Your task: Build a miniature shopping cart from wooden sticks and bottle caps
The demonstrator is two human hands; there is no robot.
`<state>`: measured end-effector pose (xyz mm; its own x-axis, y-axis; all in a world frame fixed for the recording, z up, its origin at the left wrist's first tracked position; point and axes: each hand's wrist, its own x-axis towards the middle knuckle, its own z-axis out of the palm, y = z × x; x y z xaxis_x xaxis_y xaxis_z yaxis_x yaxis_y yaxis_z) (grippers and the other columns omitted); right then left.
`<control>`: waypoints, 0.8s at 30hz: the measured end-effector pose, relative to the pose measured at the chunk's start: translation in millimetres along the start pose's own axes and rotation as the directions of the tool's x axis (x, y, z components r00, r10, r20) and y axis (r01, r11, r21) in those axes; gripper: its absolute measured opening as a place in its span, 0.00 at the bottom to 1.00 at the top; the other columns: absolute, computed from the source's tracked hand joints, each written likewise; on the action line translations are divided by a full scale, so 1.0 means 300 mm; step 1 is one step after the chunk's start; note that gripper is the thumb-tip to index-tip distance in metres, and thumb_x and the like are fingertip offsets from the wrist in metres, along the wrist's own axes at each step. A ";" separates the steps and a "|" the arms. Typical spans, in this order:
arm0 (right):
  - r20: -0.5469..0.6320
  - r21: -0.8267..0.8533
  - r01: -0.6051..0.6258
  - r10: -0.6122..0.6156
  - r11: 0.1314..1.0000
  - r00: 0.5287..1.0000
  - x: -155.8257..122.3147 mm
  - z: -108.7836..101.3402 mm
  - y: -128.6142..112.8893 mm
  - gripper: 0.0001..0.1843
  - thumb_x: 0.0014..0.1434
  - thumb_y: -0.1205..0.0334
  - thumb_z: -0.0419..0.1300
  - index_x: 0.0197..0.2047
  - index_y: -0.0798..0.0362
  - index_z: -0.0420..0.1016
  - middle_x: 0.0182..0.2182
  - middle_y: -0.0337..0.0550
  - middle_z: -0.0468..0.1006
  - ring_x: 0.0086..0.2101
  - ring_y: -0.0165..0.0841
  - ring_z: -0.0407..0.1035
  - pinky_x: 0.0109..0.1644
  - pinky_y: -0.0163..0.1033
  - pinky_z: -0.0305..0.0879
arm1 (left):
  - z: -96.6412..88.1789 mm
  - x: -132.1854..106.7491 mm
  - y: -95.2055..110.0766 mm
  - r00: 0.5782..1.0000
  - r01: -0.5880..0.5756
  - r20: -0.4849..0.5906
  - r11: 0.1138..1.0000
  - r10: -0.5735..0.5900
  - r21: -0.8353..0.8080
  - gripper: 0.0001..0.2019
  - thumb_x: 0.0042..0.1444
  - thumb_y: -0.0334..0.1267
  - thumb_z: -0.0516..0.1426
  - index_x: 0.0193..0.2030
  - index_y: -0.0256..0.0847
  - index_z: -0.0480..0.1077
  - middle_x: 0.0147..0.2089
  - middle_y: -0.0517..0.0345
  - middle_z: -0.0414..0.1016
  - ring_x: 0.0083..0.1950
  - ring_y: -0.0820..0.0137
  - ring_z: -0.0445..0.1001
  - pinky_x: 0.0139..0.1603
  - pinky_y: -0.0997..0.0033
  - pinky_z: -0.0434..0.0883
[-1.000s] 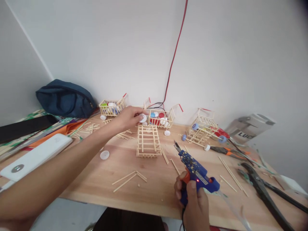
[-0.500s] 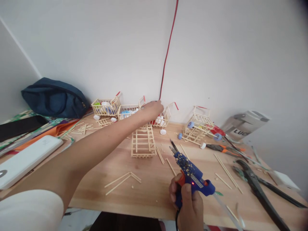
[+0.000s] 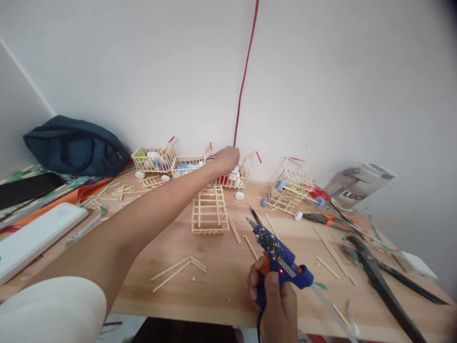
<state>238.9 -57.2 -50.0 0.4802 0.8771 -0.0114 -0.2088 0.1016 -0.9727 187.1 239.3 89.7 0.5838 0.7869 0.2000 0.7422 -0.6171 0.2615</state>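
My right hand (image 3: pixel 273 300) grips a blue glue gun (image 3: pixel 276 252) near the front edge, fingers by its orange trigger. A red light glows on the gun, and a clear glue stick (image 3: pixel 332 307) sticks out of its back. My left hand (image 3: pixel 227 159) reaches to the wall, bent closed over a small wooden-stick cart (image 3: pixel 243 176) at the lower end of a red and black cable (image 3: pixel 241 95); its fingertips are hidden, so what it holds does not show. Below it lies a stick frame (image 3: pixel 210 216). Loose sticks (image 3: pixel 171 276) lie in front.
Two filled stick carts (image 3: pixel 153 162) stand left along the wall. Another cart (image 3: pixel 291 186) with bottle-cap wheels lies tipped at right. Pliers (image 3: pixel 378 281), orange-handled pliers (image 3: pixel 328 219), a blue bag (image 3: pixel 74 145), a white power bank (image 3: pixel 39 243) and a black phone (image 3: pixel 28 190) surround the work area.
The view has shifted slightly, moving everything a little leftward in the picture. My left hand stays by the cable's lower end, and my right hand keeps its grip on the glue gun.
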 end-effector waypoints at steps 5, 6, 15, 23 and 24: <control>0.043 -0.024 0.008 -0.007 1.000 0.999 0.010 -0.011 0.005 0.23 0.62 0.41 0.53 0.29 0.53 0.67 0.17 0.35 0.62 0.19 0.25 0.55 0.20 0.29 0.49 | 0.000 -0.034 -0.051 0.995 -0.072 -0.073 0.990 0.064 -0.123 0.13 0.53 0.28 0.54 0.41 0.31 0.79 0.33 0.48 0.79 0.30 0.69 0.75 0.35 0.71 0.69; 0.050 -0.034 0.012 -0.011 0.999 0.999 0.011 -0.012 0.003 0.23 0.62 0.41 0.53 0.29 0.53 0.67 0.17 0.35 0.63 0.19 0.26 0.56 0.20 0.29 0.49 | 0.000 -0.041 -0.060 0.994 -0.086 -0.086 0.987 0.075 -0.136 0.13 0.54 0.29 0.54 0.42 0.31 0.78 0.32 0.48 0.79 0.29 0.70 0.75 0.34 0.71 0.69; 0.023 -0.033 -0.014 0.015 0.999 1.000 0.011 -0.017 0.006 0.22 0.61 0.40 0.55 0.35 0.53 0.68 0.18 0.35 0.64 0.20 0.27 0.58 0.21 0.30 0.51 | 0.018 -0.053 -0.085 0.979 -0.146 -0.145 0.989 0.143 -0.012 0.14 0.53 0.27 0.53 0.41 0.34 0.79 0.42 0.44 0.78 0.45 0.63 0.73 0.48 0.66 0.67; 0.016 -0.054 0.012 -0.011 0.998 1.000 0.010 -0.018 0.015 0.23 0.62 0.41 0.53 0.31 0.54 0.68 0.18 0.36 0.64 0.20 0.26 0.58 0.21 0.30 0.51 | 0.032 -0.016 -0.049 0.978 -0.209 0.059 0.965 0.202 0.158 0.18 0.45 0.24 0.56 0.42 0.39 0.80 0.43 0.45 0.80 0.47 0.61 0.73 0.47 0.67 0.65; 0.014 -0.059 0.020 -0.020 0.998 1.000 0.010 -0.017 0.015 0.23 0.62 0.41 0.53 0.31 0.54 0.68 0.18 0.36 0.64 0.20 0.26 0.58 0.22 0.30 0.52 | 0.033 -0.003 -0.046 0.974 -0.217 0.097 0.962 0.203 0.167 0.16 0.44 0.24 0.57 0.40 0.38 0.80 0.39 0.46 0.81 0.44 0.62 0.74 0.46 0.68 0.65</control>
<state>243.8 -56.4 -55.7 0.4721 0.8815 0.0109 -0.1483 0.0916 -0.9847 179.6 247.0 76.6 0.7515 0.6409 0.1569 0.6419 -0.7651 0.0508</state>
